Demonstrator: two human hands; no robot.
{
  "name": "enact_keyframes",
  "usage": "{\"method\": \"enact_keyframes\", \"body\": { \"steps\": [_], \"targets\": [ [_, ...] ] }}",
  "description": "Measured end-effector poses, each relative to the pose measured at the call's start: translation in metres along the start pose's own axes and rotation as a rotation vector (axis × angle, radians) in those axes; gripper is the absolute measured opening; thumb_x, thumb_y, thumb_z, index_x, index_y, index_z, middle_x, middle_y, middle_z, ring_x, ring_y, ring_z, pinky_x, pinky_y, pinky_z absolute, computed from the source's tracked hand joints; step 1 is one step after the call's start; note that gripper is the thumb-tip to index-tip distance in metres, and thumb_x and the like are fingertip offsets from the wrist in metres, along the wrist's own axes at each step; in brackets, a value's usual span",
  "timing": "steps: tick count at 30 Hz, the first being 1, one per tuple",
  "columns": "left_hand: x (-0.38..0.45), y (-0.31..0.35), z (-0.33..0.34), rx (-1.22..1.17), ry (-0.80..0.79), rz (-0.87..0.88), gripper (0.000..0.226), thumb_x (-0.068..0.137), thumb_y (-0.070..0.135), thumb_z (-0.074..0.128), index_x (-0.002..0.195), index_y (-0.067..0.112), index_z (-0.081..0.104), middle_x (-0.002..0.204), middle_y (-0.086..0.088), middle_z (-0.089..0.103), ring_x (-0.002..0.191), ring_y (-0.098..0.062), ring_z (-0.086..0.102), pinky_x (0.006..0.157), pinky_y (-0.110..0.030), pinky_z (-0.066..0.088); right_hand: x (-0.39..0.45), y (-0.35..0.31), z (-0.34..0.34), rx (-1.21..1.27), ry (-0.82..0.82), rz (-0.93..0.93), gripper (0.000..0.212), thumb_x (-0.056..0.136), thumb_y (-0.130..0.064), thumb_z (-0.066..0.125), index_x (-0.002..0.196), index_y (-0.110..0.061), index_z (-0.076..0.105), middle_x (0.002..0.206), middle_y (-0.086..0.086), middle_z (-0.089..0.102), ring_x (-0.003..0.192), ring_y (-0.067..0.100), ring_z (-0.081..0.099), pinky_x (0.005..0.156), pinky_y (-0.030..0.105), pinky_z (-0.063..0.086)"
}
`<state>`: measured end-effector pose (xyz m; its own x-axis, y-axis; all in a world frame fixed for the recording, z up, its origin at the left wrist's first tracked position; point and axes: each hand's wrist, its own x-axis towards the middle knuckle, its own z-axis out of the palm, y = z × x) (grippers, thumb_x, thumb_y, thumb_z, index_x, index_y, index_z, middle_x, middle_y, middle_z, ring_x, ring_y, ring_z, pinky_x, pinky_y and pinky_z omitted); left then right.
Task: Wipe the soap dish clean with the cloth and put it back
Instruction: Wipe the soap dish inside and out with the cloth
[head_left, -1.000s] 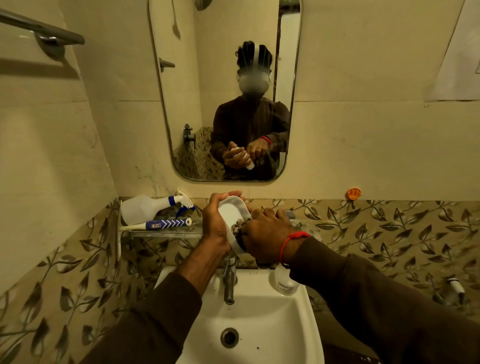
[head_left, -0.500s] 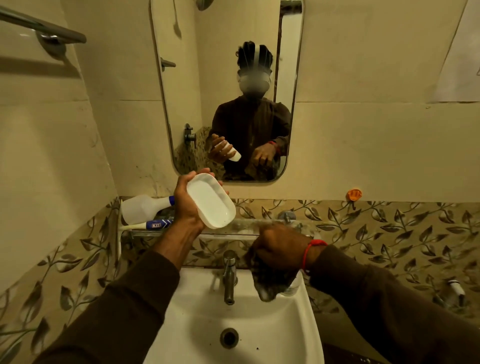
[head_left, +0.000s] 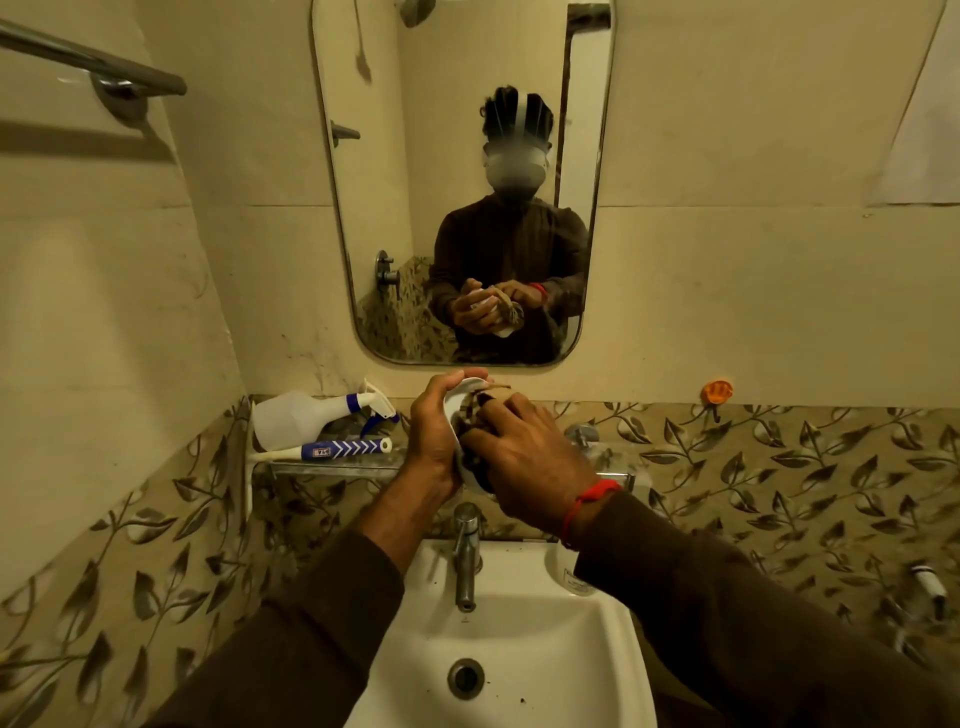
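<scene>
My left hand (head_left: 434, 431) grips the white soap dish (head_left: 457, 397) from its left side, holding it on edge above the tap. Only a strip of the dish's rim shows between my two hands. My right hand (head_left: 524, 462) holds a bunched dark patterned cloth (head_left: 475, 415) and presses it into the hollow of the dish. The cloth and my right hand cover most of the dish. The mirror (head_left: 462, 182) reflects both hands, the dish and the cloth.
A glass shelf (head_left: 332, 465) on the wall holds a white spray bottle (head_left: 306, 418) and a blue-and-white tube (head_left: 337, 448). Below are the tap (head_left: 466, 556) and the white basin (head_left: 524, 649), with a small white bottle (head_left: 569, 571) on its rim. A towel rail (head_left: 93, 57) is at upper left.
My left hand brought the dish back to the right and down, and my right hand rose from over the basin with the cloth and pressed it into the dish again.
</scene>
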<state>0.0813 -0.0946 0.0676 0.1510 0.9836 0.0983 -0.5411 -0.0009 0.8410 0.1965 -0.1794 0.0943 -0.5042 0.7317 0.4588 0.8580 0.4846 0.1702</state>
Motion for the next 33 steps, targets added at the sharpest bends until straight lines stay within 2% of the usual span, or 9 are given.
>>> {"method": "enact_keyframes", "body": {
  "steps": [5, 7, 9, 11, 14, 20, 23, 29, 33],
  "targets": [
    [0.000, -0.003, -0.009, -0.043, 0.022, 0.001, 0.030, 0.083, 0.036, 0.063, 0.098, 0.012, 0.073, 0.093, -0.013, 0.071, 0.087, -0.029, 0.068, 0.081, -0.042, 0.056, -0.007, 0.009, 0.004, 0.282, -0.017, 0.216, 0.070, 0.086, -0.029, 0.053, 0.147, -0.029, 0.020, 0.146, 0.002, 0.044, 0.135, 0.034, 0.024, 0.106, 0.052, 0.026],
    [0.000, -0.004, -0.006, -0.053, 0.024, 0.007, 0.029, 0.082, 0.036, 0.063, 0.095, 0.012, 0.073, 0.091, -0.011, 0.070, 0.086, -0.028, 0.068, 0.081, -0.040, 0.056, -0.007, 0.008, 0.004, 0.405, -0.005, 0.238, 0.064, 0.088, -0.021, 0.055, 0.146, -0.022, 0.029, 0.144, 0.004, 0.046, 0.132, 0.034, 0.028, 0.105, 0.053, 0.034],
    [0.001, -0.005, -0.002, -0.032, 0.042, 0.015, 0.032, 0.077, 0.037, 0.066, 0.095, 0.011, 0.073, 0.093, -0.011, 0.069, 0.088, -0.028, 0.066, 0.082, -0.040, 0.054, -0.008, 0.007, 0.007, 0.255, 0.061, 0.113, 0.058, 0.085, -0.016, 0.064, 0.139, -0.015, 0.045, 0.137, 0.008, 0.053, 0.120, 0.038, 0.041, 0.093, 0.051, 0.048],
    [0.003, -0.006, 0.000, -0.025, 0.046, 0.020, 0.030, 0.080, 0.035, 0.063, 0.092, 0.010, 0.073, 0.092, -0.010, 0.068, 0.086, -0.028, 0.065, 0.080, -0.039, 0.053, -0.009, 0.006, 0.010, 0.114, 0.019, 0.054, 0.062, 0.082, -0.022, 0.068, 0.140, -0.016, 0.045, 0.139, 0.009, 0.050, 0.116, 0.041, 0.044, 0.084, 0.048, 0.054],
    [0.004, -0.005, -0.002, -0.035, 0.086, 0.030, 0.028, 0.090, 0.030, 0.054, 0.085, 0.010, 0.073, 0.083, -0.008, 0.069, 0.076, -0.025, 0.064, 0.070, -0.034, 0.053, -0.011, 0.005, 0.015, -0.012, -0.149, 0.088, 0.065, 0.090, -0.028, 0.061, 0.147, -0.020, 0.032, 0.148, 0.007, 0.038, 0.124, 0.041, 0.039, 0.084, 0.046, 0.053],
    [0.003, -0.003, 0.002, 0.003, 0.101, 0.017, 0.028, 0.088, 0.030, 0.055, 0.081, 0.009, 0.072, 0.075, -0.010, 0.069, 0.064, -0.024, 0.068, 0.063, -0.033, 0.055, -0.009, 0.001, 0.010, -0.060, -0.208, 0.138, 0.044, 0.097, -0.033, 0.047, 0.138, -0.016, 0.044, 0.139, 0.008, 0.047, 0.121, 0.036, 0.046, 0.078, 0.044, 0.052],
    [0.003, -0.006, 0.003, -0.001, 0.077, 0.023, 0.028, 0.086, 0.029, 0.056, 0.080, 0.008, 0.073, 0.074, -0.011, 0.069, 0.063, -0.025, 0.067, 0.063, -0.033, 0.054, -0.004, 0.001, 0.006, -0.006, -0.244, 0.179, 0.035, 0.098, -0.038, 0.042, 0.121, -0.017, 0.057, 0.122, 0.007, 0.059, 0.105, 0.029, 0.057, 0.077, 0.041, 0.054],
    [-0.002, -0.009, 0.000, -0.014, 0.019, 0.029, 0.029, 0.081, 0.032, 0.058, 0.086, 0.008, 0.073, 0.076, -0.014, 0.068, 0.068, -0.028, 0.065, 0.066, -0.035, 0.054, 0.005, 0.002, -0.008, 0.269, -0.398, 0.268, 0.026, 0.098, -0.030, 0.043, 0.103, -0.018, 0.065, 0.091, 0.005, 0.062, 0.086, 0.024, 0.062, 0.076, 0.039, 0.055],
    [-0.001, 0.004, -0.006, -0.049, 0.058, 0.031, 0.033, 0.089, 0.036, 0.053, 0.092, 0.007, 0.069, 0.074, -0.013, 0.069, 0.066, -0.025, 0.069, 0.061, -0.034, 0.058, 0.005, 0.019, -0.018, 0.936, -0.530, 0.534, 0.025, 0.097, -0.021, 0.046, 0.096, -0.012, 0.069, 0.086, 0.009, 0.063, 0.077, 0.025, 0.059, 0.070, 0.036, 0.047]
  ]
}}
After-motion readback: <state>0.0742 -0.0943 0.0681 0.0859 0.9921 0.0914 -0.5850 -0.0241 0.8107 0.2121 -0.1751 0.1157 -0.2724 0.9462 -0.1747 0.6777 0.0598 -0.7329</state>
